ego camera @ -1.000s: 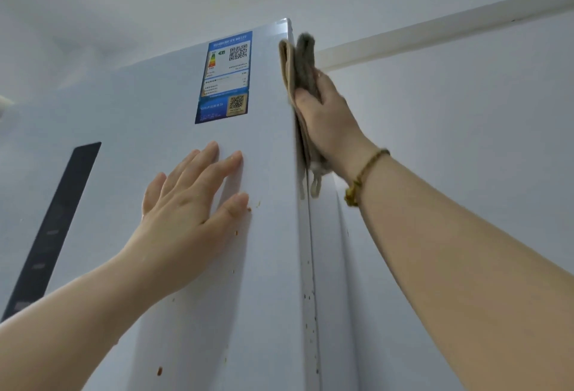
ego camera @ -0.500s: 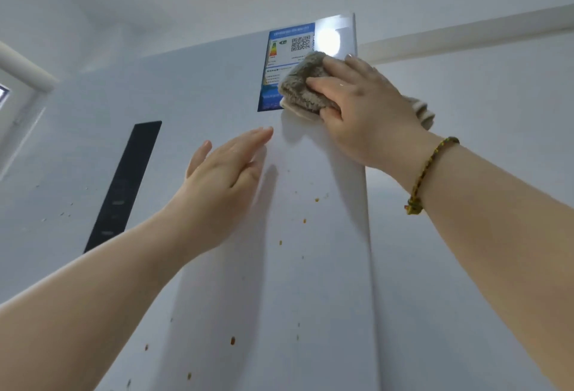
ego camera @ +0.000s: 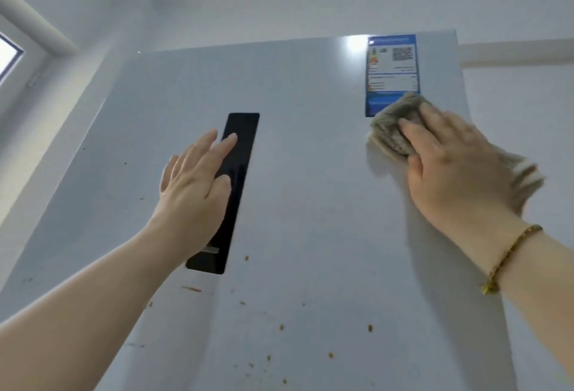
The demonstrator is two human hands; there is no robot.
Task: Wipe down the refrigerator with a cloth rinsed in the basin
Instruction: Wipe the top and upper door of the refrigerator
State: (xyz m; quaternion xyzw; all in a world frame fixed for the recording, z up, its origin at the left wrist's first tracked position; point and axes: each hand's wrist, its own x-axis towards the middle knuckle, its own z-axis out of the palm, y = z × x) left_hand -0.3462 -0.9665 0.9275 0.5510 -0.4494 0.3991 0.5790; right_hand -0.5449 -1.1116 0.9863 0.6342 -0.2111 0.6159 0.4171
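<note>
As I look up along it, refrigerator (ego camera: 310, 173): its pale door front fills my view, with the top edge high in the picture.
Cloth (ego camera: 394, 130): grey-brown and wadded, pressed against the door at the lower corner of the blue label (ego camera: 391, 71), near the door's right edge; a loose end trails out past the heel of the hand.
Right hand (ego camera: 456, 170): fingers curled over the cloth, grasping it against the door; beaded bracelet (ego camera: 509, 257) on the wrist.
Left hand (ego camera: 192, 192): released, fingers straight, lying over the black panel (ego camera: 242, 154); I cannot tell whether it touches.
Specks (ego camera: 281, 327): small brown spots scattered across the lower door, below both hands.
</note>
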